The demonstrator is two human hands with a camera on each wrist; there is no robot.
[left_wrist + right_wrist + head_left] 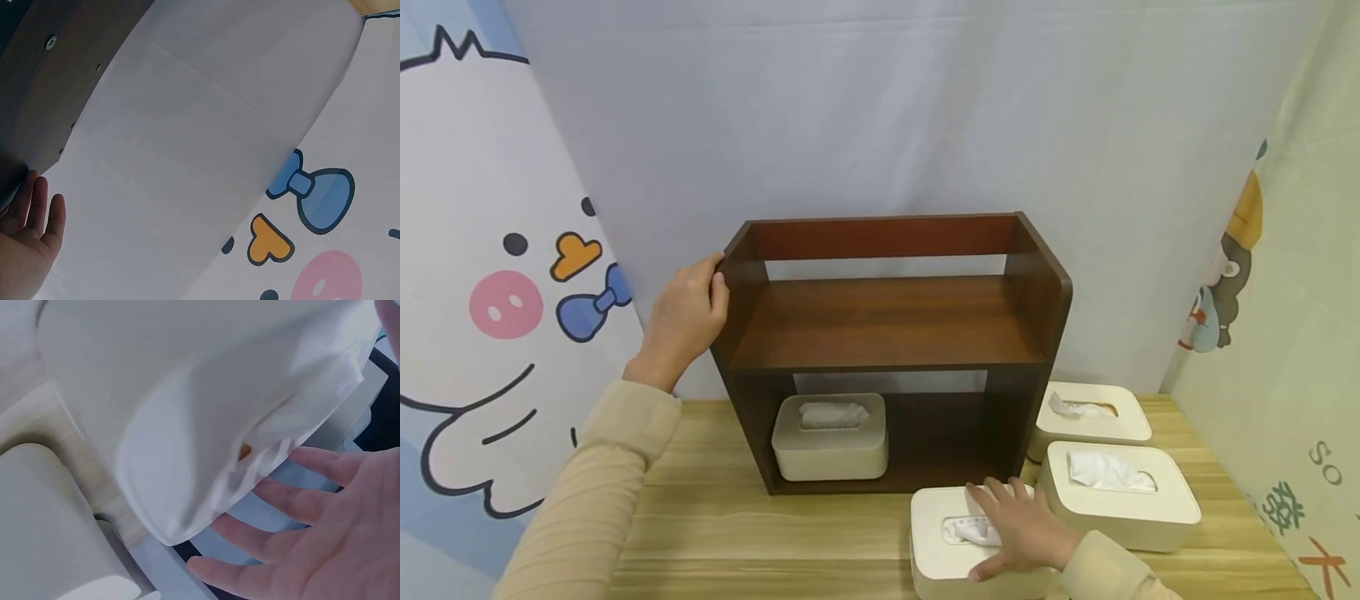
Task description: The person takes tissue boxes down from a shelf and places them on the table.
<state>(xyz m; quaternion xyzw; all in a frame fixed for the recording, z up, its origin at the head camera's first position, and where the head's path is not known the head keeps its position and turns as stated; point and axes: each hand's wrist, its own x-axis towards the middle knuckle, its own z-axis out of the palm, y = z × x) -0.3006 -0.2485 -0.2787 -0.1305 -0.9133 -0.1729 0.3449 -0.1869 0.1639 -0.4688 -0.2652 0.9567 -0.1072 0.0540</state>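
My left hand rests against the upper left side panel of a dark brown two-tier wooden shelf. The left wrist view shows loosely straight fingers at that panel's outer side; part of the hand is out of frame. My right hand is spread over the top of a cream tissue box in front of the shelf. In the right wrist view its fingers reach across the lid by the white tissue; whether they touch is unclear.
A second tissue box stands in the lower tier, at the left. Two more boxes, one nearer and one behind, stand right of the shelf on the wood-grain table. Printed cloth walls enclose the back and sides.
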